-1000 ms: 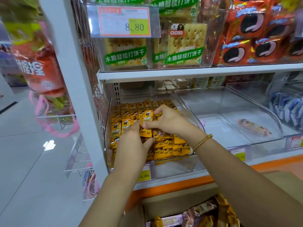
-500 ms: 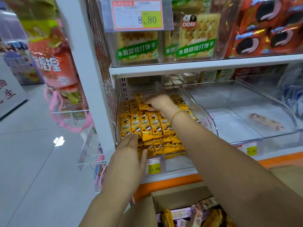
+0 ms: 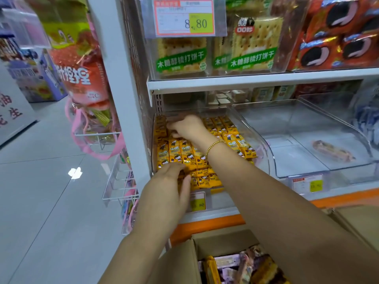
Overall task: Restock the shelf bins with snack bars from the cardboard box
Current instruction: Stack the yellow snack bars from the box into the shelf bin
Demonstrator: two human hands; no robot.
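Shelf bin [image 3: 258, 133], right hand [image 3: 189, 128] now further left

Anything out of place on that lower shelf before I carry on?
One thing: the clear bin to the right of the yellow packs holds a single brown bar lying slantwise on its floor. It looks stray rather than stocked.

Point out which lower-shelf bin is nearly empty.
The middle bin: it holds a single bar, while the left bin is packed with yellow bars.
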